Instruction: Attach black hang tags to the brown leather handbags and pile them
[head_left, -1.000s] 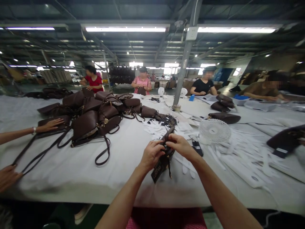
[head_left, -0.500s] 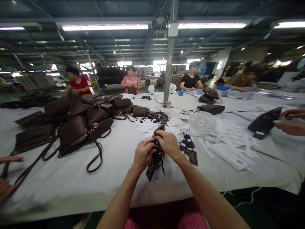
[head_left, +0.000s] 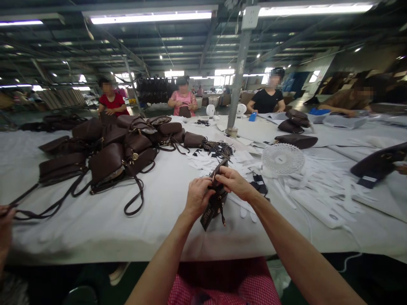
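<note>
In front of me a dark brown bag [head_left: 220, 195] stands at a tilt on the white-covered table. My left hand [head_left: 197, 197] is closed on its near left side, thumb and fingers pinched at the upper edge. The fingers of my right hand [head_left: 235, 183] are also closed on the bag's upper edge, close to the left fingertips. A black printed hang tag [head_left: 208, 217] dangles from the bag below my left hand. Beside it hangs a short dark pull [head_left: 223, 217]. Black tags [head_left: 260, 184] lie just beyond my right wrist. My fingers hide much of the bag's opening.
Brown handbags [head_left: 106, 163] with straps are piled at left. A white fan [head_left: 282, 159] and a white power bank-like block [head_left: 318, 209] sit among white strips at right. A co-worker's hand [head_left: 5, 224] holds a strap at the left edge. A pole [head_left: 239, 80] rises beyond.
The view has tilted down and turned slightly left. My hands have shifted on the bag's upper edge, the left fingers now nearer the right. The co-worker's hand at left now grips a strap.
</note>
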### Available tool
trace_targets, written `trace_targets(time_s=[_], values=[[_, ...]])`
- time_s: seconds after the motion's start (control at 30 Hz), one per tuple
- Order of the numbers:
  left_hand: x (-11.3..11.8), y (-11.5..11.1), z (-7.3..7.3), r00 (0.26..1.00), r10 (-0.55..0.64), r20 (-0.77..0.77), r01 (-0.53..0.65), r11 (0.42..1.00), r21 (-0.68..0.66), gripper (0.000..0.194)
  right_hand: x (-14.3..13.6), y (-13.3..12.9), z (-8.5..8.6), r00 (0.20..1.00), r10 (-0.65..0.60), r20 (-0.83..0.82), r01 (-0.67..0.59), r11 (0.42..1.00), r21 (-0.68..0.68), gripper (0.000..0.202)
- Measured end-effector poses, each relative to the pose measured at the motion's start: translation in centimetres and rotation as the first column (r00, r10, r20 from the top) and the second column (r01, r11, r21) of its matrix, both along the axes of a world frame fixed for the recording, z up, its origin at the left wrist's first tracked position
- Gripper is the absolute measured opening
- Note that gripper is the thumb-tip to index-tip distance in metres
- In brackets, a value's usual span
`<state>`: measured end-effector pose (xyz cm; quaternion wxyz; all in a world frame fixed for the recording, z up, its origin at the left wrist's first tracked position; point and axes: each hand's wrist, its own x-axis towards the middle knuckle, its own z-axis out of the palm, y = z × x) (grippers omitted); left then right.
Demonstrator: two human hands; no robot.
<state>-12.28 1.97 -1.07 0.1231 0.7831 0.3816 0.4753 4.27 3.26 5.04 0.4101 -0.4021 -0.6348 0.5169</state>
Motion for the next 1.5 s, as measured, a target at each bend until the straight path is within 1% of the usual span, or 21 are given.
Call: trace_targets(time_s=[0.1, 0.2, 0.23, 0.3, 0.37, 0.4, 0.5, 0.57, 0.7, 0.8, 0.87, 0.97, 1.03, 1.1, 1.13, 1.2, 1.27, 1.33, 1.37, 1.43, 1.5], values=[[0.1, 0.0, 0.0, 0.999, 0.004, 0.035, -0.004, 1.0, -0.018, 0.027, 0.1, -0.1, 0.0, 0.999, 0.016, -0.03, -0.017, 1.0, -0.026, 0.031], [0.0, 0.3, 0.2, 1.0, -0.005, -0.01, 0.004, 1.0, -0.027, 0.026, 1.0, 0.2, 0.0, 1.0, 0.006, 0.007, -0.006, 1.0, 0.011, 0.027], [0.0, 0.4, 0.3, 1.0, -0.004, -0.026, 0.004, 0.999, -0.032, 0.024, 1.5, 0.4, 0.0, 0.998, -0.02, 0.052, 0.017, 0.998, 0.055, 0.023], [0.0, 0.6, 0.6, 0.998, -0.005, -0.057, 0.003, 0.999, -0.043, 0.02, 2.7, 1.0, -0.1, 0.977, -0.139, 0.162, 0.104, 0.973, 0.207, 0.017], [0.1, 0.8, 1.0, 0.994, -0.018, -0.104, 0.013, 0.999, -0.047, 0.019, 3.7, 1.6, -0.3, 0.921, -0.284, 0.266, 0.168, 0.907, 0.386, 0.019], [0.1, 0.9, 1.2, 0.991, -0.023, -0.131, 0.017, 0.999, -0.048, 0.021, 4.1, 1.8, -0.5, 0.888, -0.331, 0.318, 0.164, 0.876, 0.454, 0.022], [0.2, 1.2, 1.7, 0.982, -0.019, -0.187, 0.009, 0.998, -0.055, 0.03, 4.5, 2.0, -0.9, 0.81, -0.344, 0.475, 0.062, 0.855, 0.515, 0.025], [0.1, 1.4, 1.8, 0.984, -0.035, -0.174, 0.021, 0.997, -0.081, 0.032, 4.3, 1.7, -1.2, 0.782, -0.327, 0.531, -0.011, 0.844, 0.536, 0.027], [-0.1, 1.8, 2.0, 0.993, -0.106, -0.055, 0.097, 0.985, -0.145, 0.022, 3.9, 1.2, -1.3, 0.784, -0.287, 0.551, -0.159, 0.765, 0.624, 0.031], [0.1, 1.9, 2.3, 0.993, -0.113, -0.028, 0.108, 0.983, -0.146, 0.014, 3.7, 1.5, -1.2, 0.788, -0.29, 0.543, -0.192, 0.723, 0.664, 0.026], [0.4, 1.8, 2.5, 0.995, -0.102, -0.018, 0.099, 0.986, -0.132, 0.011, 3.5, 1.9, -1.1, 0.771, -0.322, 0.549, -0.171, 0.726, 0.666, 0.023], [1.2, 1.4, 2.4, 0.998, -0.023, 0.054, 0.025, 0.999, -0.045, 0.011, 2.8, 2.6, -0.9, 0.733, -0.37, 0.57, -0.094, 0.776, 0.624, 0.018], [1.6, 1.1, 1.8, 0.995, 0.068, 0.074, -0.075, 0.993, 0.091, 0.01, 2.2, 2.8, -0.7, 0.713, -0.392, 0.581, -0.061, 0.791, 0.609, 0.015], [1.8, 0.9, 1.1, 0.988, 0.15, 0.037, -0.154, 0.954, 0.256, 0.009, 1.6, 2.8, -0.5, 0.716, -0.393, 0.577, -0.058, 0.791, 0.609, 0.014], [1.9, 0.9, 0.7, 0.984, 0.177, 0.013, -0.172, 0.93, 0.325, 0.011, 1.3, 2.7, -0.4, 0.734, -0.378, 0.565, -0.048, 0.801, 0.597, 0.013], [2.1, 1.0, 0.1, 0.979, 0.205, 0.0, -0.188, 0.897, 0.4, 0.014, 1.0, 2.5, -0.2, 0.808, -0.304, 0.504, 0.017, 0.868, 0.496, 0.01], [2.3, 1.4, -0.3, 0.98, 0.195, 0.041, -0.196, 0.898, 0.394, 0.017, 0.8, 2.3, 0.0, 0.894, -0.222, 0.388, 0.098, 0.944, 0.315, 0.004], [2.6, 1.6, -0.4, 0.978, 0.175, 0.11, -0.204, 0.91, 0.362, 0.018, 0.7, 2.1, 0.3, 0.939, -0.198, 0.282, 0.142, 0.968, 0.205, 0.008], [2.7, 1.6, -0.3, 0.976, 0.17, 0.139, -0.209, 0.912, 0.353, 0.018, 0.7, 2.0, 0.4, 0.943, -0.206, 0.261, 0.15, 0.965, 0.217, 0.01], [2.9, 1.5, -0.1, 0.971, 0.181, 0.157, -0.227, 0.901, 0.37, 0.018, 0.6, 1.8, 0.5, 0.931, -0.242, 0.273, 0.147, 0.934, 0.327, 0.011], [2.8, 1.1, 0.1, 0.968, 0.226, 0.109, -0.251, 0.875, 0.415, 0.018, 0.5, 1.6, 0.4, 0.911, -0.286, 0.297, 0.137, 0.89, 0.436, 0.011]])
